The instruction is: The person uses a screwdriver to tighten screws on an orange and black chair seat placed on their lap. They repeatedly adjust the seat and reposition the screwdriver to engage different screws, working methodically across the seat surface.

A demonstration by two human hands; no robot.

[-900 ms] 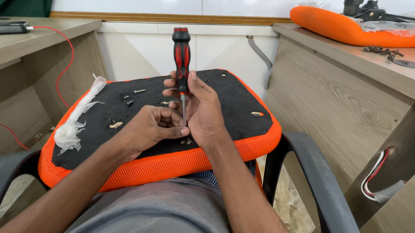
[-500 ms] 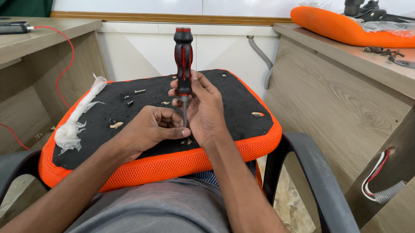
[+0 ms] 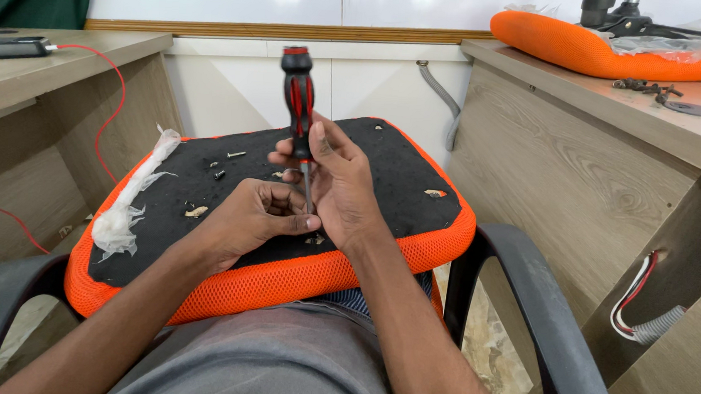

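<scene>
An orange seat cushion (image 3: 294, 278) lies upside down on my lap, its black underside (image 3: 386, 171) facing up. My right hand (image 3: 341, 184) grips a red and black screwdriver (image 3: 298, 101), held upright with its metal shaft pointing down at the black panel. My left hand (image 3: 253, 218) is curled beside the tip, fingers pinched around the lower shaft; whatever small part it holds is hidden. Loose screws (image 3: 224, 164) and small wood-coloured bits (image 3: 196, 210) lie on the black surface. A strip of crumpled white plastic (image 3: 129, 205) drapes over the cushion's left edge.
I sit in a chair with black armrests (image 3: 525, 302). Wooden desks stand on both sides. The right desk (image 3: 688, 140) carries a second orange cushion (image 3: 595, 49) and small hardware (image 3: 651, 89). A red wire (image 3: 111, 111) hangs off the left desk. Cables (image 3: 638, 303) hang at lower right.
The screwdriver has shifted slightly and stands more upright. Both hands stay at the same spot on the cushion's black underside.
</scene>
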